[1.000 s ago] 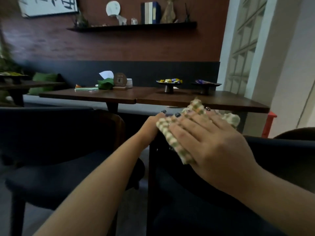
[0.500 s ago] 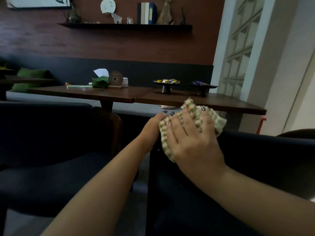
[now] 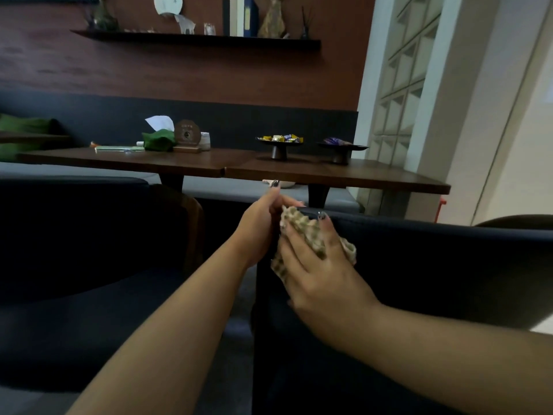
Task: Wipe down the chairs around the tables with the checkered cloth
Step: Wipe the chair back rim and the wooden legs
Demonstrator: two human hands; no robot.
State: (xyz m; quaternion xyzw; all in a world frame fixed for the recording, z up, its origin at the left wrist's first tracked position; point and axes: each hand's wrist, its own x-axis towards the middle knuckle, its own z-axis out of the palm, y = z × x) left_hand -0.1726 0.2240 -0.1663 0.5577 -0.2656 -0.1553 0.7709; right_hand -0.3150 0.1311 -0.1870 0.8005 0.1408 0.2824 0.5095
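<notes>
The beige checkered cloth [image 3: 309,232] is bunched against the inner face of a dark blue chair back [image 3: 434,259], at its left end just below the top edge. My right hand [image 3: 317,283] lies over the cloth with fingers spread and fairly straight, pressing it onto the upholstery; cloth bulges out between and beside the fingers. My left hand [image 3: 260,223] grips the left end of the same chair back, fingers wrapped round its corner and one finger pointing up. The chair's seat is in deep shadow below my arms.
A second dark blue chair [image 3: 74,220] stands close on the left. Beyond both is a brown wooden table [image 3: 329,175] carrying two black candy stands [image 3: 279,145], a tissue holder and a small sign. A bench runs along the wall; a white pillar stands at right.
My right hand has slid the cloth from the top edge of the chair back down onto its inner face, and the fingers have flattened. My left hand stays at the chair's corner.
</notes>
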